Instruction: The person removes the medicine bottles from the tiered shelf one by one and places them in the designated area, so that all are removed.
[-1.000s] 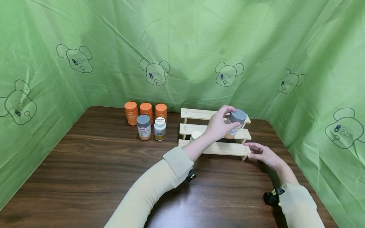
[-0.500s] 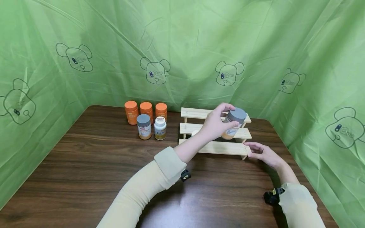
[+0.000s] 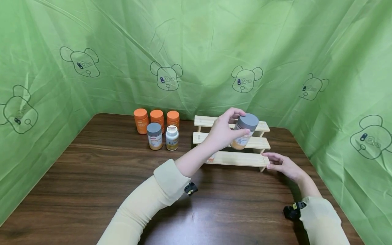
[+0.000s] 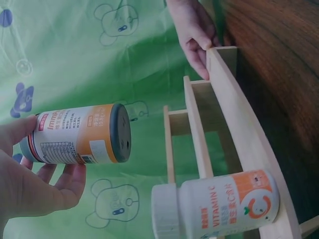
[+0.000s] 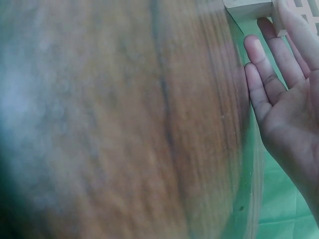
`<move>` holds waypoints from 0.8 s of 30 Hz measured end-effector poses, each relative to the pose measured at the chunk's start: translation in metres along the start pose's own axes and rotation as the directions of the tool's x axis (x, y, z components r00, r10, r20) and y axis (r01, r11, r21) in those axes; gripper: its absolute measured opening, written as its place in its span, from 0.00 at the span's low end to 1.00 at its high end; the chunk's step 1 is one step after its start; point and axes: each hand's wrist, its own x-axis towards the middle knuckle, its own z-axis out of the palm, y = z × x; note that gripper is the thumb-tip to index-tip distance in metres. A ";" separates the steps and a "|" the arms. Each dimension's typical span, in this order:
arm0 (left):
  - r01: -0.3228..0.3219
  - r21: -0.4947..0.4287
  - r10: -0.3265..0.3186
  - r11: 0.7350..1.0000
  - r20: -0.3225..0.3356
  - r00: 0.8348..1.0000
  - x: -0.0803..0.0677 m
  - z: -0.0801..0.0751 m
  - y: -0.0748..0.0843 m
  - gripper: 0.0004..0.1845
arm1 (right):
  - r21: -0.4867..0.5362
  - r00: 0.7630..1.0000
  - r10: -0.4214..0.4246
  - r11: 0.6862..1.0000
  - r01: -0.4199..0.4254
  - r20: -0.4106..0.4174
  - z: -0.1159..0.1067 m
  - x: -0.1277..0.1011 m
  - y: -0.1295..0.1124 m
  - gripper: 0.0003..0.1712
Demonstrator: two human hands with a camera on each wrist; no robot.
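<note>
- left hand (image 3: 221,133) is gripping the grey-capped bottle (image 3: 243,131), fingers curled round it, holding it clear above the wooden rack (image 3: 235,159).
- right hand (image 3: 283,165) is lying with fingers straight, fingertips touching the rack's near right end.
- vitamin c bottle (image 4: 219,204) is lying on the lowest step, below the left hand.

five bottles (image 3: 157,128) at the table's (image 3: 92,177) back-left

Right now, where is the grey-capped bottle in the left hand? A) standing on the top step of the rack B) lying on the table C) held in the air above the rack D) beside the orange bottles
C: the left hand holds the grey-capped bottle tilted in the air over the wooden rack, touching no step.
</note>
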 end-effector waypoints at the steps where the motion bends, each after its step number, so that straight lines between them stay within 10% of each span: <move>1: 0.001 0.002 -0.001 1.000 -0.003 1.000 -0.001 -0.002 0.001 0.24 | 0.000 1.000 -0.001 1.000 0.001 0.000 0.000 0.000 0.000 0.30; 24: -0.024 -0.008 0.024 1.000 0.025 0.999 -0.019 -0.050 0.021 0.24 | 0.013 1.000 0.000 1.000 0.000 0.004 0.001 0.000 -0.001 0.31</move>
